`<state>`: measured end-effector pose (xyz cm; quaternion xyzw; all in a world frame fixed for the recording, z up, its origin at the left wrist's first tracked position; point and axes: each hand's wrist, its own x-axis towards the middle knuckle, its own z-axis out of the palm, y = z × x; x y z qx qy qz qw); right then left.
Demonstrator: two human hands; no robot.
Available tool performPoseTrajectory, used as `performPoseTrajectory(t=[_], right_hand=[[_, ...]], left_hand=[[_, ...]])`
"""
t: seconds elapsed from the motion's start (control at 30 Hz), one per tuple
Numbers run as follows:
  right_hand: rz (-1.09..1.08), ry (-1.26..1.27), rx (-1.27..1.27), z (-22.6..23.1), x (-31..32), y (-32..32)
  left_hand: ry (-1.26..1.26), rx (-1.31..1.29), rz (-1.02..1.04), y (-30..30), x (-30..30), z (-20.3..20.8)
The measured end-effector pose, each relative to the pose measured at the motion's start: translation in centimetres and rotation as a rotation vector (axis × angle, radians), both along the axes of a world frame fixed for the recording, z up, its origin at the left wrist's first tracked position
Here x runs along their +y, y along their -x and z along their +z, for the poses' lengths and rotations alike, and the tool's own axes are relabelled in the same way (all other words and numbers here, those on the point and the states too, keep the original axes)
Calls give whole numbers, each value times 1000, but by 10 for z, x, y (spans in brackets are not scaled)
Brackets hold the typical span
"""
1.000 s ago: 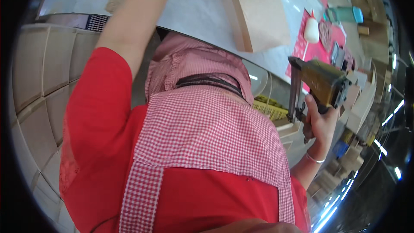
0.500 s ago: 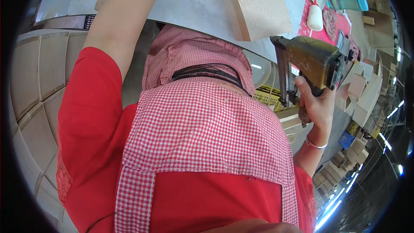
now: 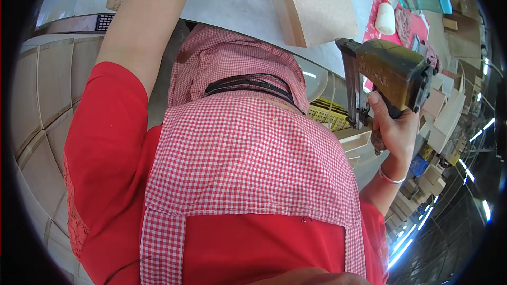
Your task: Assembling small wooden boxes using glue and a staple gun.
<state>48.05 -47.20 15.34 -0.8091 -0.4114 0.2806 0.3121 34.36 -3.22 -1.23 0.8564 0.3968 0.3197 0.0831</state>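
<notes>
My right hand (image 3: 397, 129) is wrapped round the grip of a worn, brownish nail gun (image 3: 392, 68), its thumb lying along the near side. The gun's dark nose and magazine (image 3: 353, 87) are beside the near edge of the table, just right of a pale wooden box or panel (image 3: 319, 5). That wooden piece lies at the table's near edge, and its far end runs out of the picture. My left arm (image 3: 150, 26) reaches forward over the table, and the left hand is beyond the upper edge of the picture.
On the grey-white table (image 3: 227, 5), a white glue bottle (image 3: 385, 18) with a red tip stands near a crumpled cloth (image 3: 403, 25). A teal bottle (image 3: 425, 1) lies behind them. A yellow crate (image 3: 328, 113) sits below the table. Large panels (image 3: 53, 84) are stacked at left.
The nail gun in my right hand has shifted slightly to the right. My left arm has moved a little leftward; the wooden piece has hardly moved.
</notes>
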Motion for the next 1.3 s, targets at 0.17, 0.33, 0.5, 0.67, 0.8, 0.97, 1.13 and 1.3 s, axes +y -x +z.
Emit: performPoseTrajectory(t=[0.17, 0.33, 0.5, 0.67, 0.8, 0.97, 1.13, 1.3], right_hand=[[34, 44, -18, 7, 5, 1], [12, 42, 18, 10, 6, 4], [34, 46, 21, 11, 6, 2], [-15, 167, 39, 12, 1, -1], [-134, 246, 100, 8, 2, -5], [39, 12, 18, -4, -9, 0], [2, -9, 56, -7, 2, 5], [-193, 102, -142, -14, -4, -30]], left_hand=[[-50, 68, -12, 5, -1, 7], [9, -8, 15, 9, -10, 17], [9, -7, 1, 13, -11, 23], [-11, -64, 2, 14, -12, 17], [20, -116, -12, 12, -9, 14], [33, -78, -33, 8, -2, 8], [-150, -278, 46, 33, -27, -16], [-142, -73, 88, 103, -146, 21]])
